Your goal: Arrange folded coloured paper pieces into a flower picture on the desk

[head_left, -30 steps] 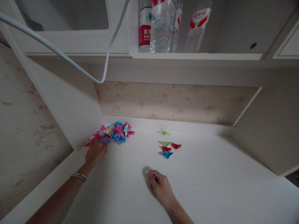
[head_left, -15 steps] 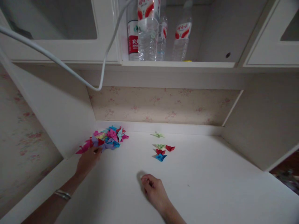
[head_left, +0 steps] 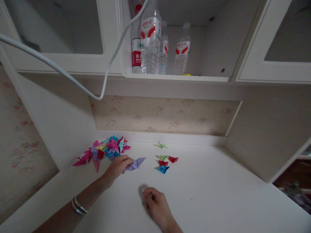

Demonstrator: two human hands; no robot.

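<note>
My left hand [head_left: 118, 166] pinches a folded purple paper piece [head_left: 136, 163] just above the white desk [head_left: 218, 194], to the right of a pile of colourful folded paper pieces [head_left: 105, 151] in the back left corner. My right hand [head_left: 155, 204] rests on the desk near the front with its fingers curled in; nothing shows in them. A small group of folded pieces lies ahead of it: a green one [head_left: 163, 157], two red ones [head_left: 173, 159], a blue one [head_left: 162, 169], and a pale green one [head_left: 160, 145] farther back.
Several water bottles [head_left: 150, 42] stand on the shelf above the desk. A white cable [head_left: 73, 76] hangs across the upper left. White side panels wall the desk at left [head_left: 60, 123] and right [head_left: 272, 129]. Cabinet doors [head_left: 279, 42] sit overhead.
My left hand has left the pile's near edge and moved right with a purple folded piece pinched in it. The right hand has stayed put; the view has tilted upward.
</note>
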